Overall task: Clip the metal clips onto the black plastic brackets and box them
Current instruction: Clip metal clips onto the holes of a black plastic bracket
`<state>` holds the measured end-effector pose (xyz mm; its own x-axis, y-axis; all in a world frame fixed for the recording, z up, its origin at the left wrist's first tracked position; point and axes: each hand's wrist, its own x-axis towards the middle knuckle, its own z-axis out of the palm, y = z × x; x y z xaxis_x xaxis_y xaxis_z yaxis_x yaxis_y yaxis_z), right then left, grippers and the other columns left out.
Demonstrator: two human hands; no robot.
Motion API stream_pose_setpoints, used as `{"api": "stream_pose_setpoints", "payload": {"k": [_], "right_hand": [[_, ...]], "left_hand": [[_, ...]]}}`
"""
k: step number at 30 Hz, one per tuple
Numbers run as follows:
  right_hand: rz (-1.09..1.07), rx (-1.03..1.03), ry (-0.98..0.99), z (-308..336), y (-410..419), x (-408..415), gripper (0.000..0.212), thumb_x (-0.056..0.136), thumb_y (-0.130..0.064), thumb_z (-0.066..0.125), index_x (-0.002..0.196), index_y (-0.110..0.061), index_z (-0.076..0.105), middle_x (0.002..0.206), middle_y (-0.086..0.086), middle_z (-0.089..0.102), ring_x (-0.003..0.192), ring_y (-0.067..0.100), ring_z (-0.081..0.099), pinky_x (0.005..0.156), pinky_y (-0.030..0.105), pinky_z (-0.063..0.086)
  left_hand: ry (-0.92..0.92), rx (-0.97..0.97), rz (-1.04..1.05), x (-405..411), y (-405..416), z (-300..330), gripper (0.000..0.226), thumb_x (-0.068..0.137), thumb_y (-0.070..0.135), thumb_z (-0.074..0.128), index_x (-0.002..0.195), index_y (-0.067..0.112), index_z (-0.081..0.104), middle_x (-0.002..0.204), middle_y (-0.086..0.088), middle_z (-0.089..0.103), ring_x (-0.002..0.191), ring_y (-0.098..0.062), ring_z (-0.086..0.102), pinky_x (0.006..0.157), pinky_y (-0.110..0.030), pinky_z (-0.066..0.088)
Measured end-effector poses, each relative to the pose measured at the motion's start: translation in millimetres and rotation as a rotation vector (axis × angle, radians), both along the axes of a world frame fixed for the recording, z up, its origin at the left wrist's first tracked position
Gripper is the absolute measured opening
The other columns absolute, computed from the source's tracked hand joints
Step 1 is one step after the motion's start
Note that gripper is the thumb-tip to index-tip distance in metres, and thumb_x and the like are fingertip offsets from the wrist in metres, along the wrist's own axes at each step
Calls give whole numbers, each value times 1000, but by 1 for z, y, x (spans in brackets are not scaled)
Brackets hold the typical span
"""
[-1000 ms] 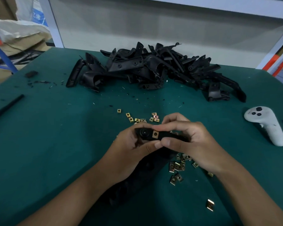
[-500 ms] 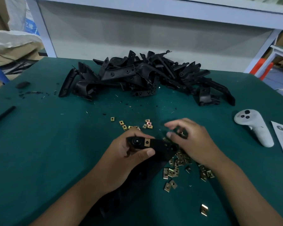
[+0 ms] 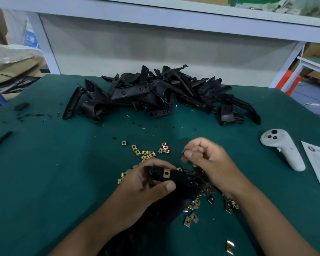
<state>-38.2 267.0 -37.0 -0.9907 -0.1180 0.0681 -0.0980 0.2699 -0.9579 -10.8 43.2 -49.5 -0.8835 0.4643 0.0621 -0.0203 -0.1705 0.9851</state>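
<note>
Left hand (image 3: pixel 137 189) grip clasps black plastic bracket (image 3: pixel 177 179) bearing square brass clip (image 3: pixel 166 173); right hand (image 3: pixel 209 163) pinches small, indistinct object.

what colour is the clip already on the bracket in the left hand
Brassy gold clip, on the black bracket; head view.

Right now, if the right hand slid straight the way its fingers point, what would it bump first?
The right hand points left, so probably the loose metal clips just beyond its fingertips. Depth is unclear; it may pass above them.
</note>
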Motion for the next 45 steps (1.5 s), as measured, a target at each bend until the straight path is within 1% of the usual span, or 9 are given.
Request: {"api": "stream_pose_setpoints", "payload": {"k": [3, 6, 11, 18, 24, 27, 31, 38, 45], "right_hand": [[62, -364, -123, 5, -4, 4, 9, 85, -18, 72, 93, -21, 72, 88, -1, 73, 98, 15, 73, 65, 18, 51], [111, -488, -187, 7, -6, 4, 17, 79, -18, 79, 95, -22, 78, 92, 0, 72, 87, 10, 69, 62, 17, 49], [144, -438, -203, 7, -8, 5, 26, 83, -18, 73, 108, -26, 78, 94, -2, 74, 92, 8, 63, 70, 18, 50], [129, -451, -218, 8, -12, 7, 16, 88, -31, 63, 83, -21, 75, 72, -4, 63, 64, 5, 54, 59, 18, 43], [177, -399, -199, 8, -14, 9, 13, 93, -24, 61, 100, -14, 66, 78, -2, 65, 72, 8, 56, 65, 21, 45], [205, -407, -188, 10, -13, 9, 6, 92, -23, 67, 94, -21, 72, 77, -3, 65, 73, 10, 56, 64, 21, 45], [233, -334, -157, 11, -11, 10, 19, 90, -16, 65, 97, -27, 78, 78, -10, 67, 73, 3, 60, 67, 18, 47], [229, -253, -140, 10, -13, 11, 21, 88, -18, 65, 96, -31, 80, 68, -16, 62, 69, 3, 55, 69, 20, 45], [257, -232, -147, 11, -14, 12, 17, 90, -20, 68, 95, -31, 80, 74, -16, 68, 70, -2, 62, 63, 11, 47]], "left_hand": [[-21, 7, -22, 0, -2, 2, 35, 76, 25, 84, 109, 31, 73, 101, 1, 74, 93, -13, 71, 80, -21, 55], [-44, 58, -62, 0, -4, 3, 38, 76, 23, 82, 112, 28, 74, 101, -1, 76, 96, -13, 72, 81, -20, 55], [-14, 76, -55, -1, -5, 4, 25, 82, 25, 79, 107, 24, 76, 98, 3, 76, 94, -10, 72, 78, -18, 54], [-2, 73, -43, -3, -5, 3, 26, 81, 24, 79, 107, 23, 76, 99, 2, 76, 95, -12, 71, 79, -19, 54], [19, 31, -67, 0, -2, 3, 21, 85, 15, 79, 104, 23, 76, 96, 3, 76, 94, -11, 72, 78, -19, 54], [30, 5, -53, 1, -2, 2, 21, 84, 14, 77, 103, 22, 76, 95, 4, 75, 92, -10, 71, 77, -18, 53], [91, -71, -24, 1, -3, 3, 21, 84, 18, 78, 103, 27, 75, 96, 7, 75, 92, -7, 71, 77, -15, 52], [122, -85, 34, -1, 0, -1, 19, 78, 30, 82, 96, 30, 75, 93, 7, 74, 90, -10, 70, 78, -17, 51], [152, -112, 59, -1, -1, -2, 17, 81, 23, 80, 95, 29, 73, 90, 8, 72, 87, -8, 68, 75, -15, 50]]}}
